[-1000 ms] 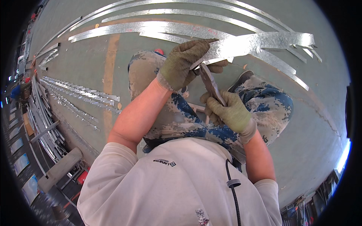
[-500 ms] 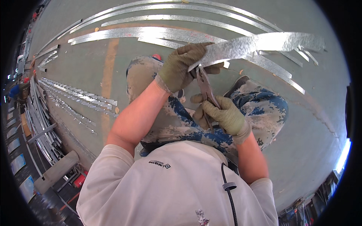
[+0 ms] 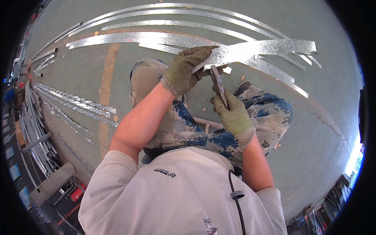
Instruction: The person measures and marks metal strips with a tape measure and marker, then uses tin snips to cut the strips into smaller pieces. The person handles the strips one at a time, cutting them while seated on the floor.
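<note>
Tool (image 3: 219,88) before held strip (image 3: 266,48), other strips (image 3: 129,37) on floor (image 3: 325,86) beyond, bars (image 3: 34,123) left

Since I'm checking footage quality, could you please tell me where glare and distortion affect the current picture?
In the head view, white glare washes out part of the held sheet-metal strip; fisheye distortion makes the long metal strips beyond look bowed; bright light blows out at the right rim; black vignetting fills the corners.

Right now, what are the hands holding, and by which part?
The left hand holds a metal strip by its left end; the right hand holds pliers by the handles.
</note>
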### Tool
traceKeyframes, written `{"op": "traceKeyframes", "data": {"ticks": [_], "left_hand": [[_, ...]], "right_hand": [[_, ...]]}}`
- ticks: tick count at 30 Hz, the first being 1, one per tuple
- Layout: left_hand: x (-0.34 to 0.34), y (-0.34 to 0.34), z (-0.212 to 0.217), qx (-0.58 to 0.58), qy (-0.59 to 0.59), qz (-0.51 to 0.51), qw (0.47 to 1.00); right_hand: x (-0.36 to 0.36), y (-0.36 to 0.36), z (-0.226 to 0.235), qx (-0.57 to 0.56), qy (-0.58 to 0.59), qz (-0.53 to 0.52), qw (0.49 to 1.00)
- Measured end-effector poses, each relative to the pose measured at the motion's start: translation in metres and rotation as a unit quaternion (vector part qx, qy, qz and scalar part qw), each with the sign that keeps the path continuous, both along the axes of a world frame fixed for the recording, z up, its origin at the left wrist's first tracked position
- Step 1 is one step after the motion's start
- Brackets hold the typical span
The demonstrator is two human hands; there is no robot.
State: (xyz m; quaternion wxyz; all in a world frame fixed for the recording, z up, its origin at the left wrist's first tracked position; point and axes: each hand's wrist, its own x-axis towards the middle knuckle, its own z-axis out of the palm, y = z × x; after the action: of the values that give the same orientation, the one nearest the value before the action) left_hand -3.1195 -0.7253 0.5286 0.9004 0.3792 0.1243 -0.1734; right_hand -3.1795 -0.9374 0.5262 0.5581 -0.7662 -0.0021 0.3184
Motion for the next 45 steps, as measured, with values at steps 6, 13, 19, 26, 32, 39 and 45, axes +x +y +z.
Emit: {"op": "traceKeyframes", "data": {"ticks": [6, 13, 19, 26, 32, 39, 45], "left_hand": [[-0.001, 0.003, 0.002, -0.004, -0.003, 0.007, 1.000], [0.001, 0.003, 0.000, 0.013, 0.010, 0.032, 0.999], [0.005, 0.001, -0.011, 0.018, 0.056, 0.065, 0.996], [0.011, 0.001, -0.028, 0.012, 0.079, 0.108, 0.991], [0.020, -0.006, -0.032, 0.043, 0.090, 0.141, 0.985], [0.064, -0.008, -0.123, 0.238, 0.046, 0.085, 0.966], [0.040, -0.026, -0.061, 0.066, 0.133, 0.140, 0.979]], "right_hand": [[0.000, 0.007, 0.007, 0.001, 0.014, -0.010, 1.000], [0.007, 0.013, 0.019, 0.046, 0.112, -0.019, 0.992], [0.000, 0.026, -0.010, -0.044, -0.049, -0.033, 0.997], [0.010, 0.041, -0.010, -0.217, -0.087, 0.016, 0.972], [0.020, 0.053, -0.027, -0.342, -0.129, 0.029, 0.930], [0.035, 0.061, -0.033, -0.420, -0.087, 0.070, 0.900], [0.031, 0.048, -0.040, -0.420, -0.110, 0.046, 0.900]]}}
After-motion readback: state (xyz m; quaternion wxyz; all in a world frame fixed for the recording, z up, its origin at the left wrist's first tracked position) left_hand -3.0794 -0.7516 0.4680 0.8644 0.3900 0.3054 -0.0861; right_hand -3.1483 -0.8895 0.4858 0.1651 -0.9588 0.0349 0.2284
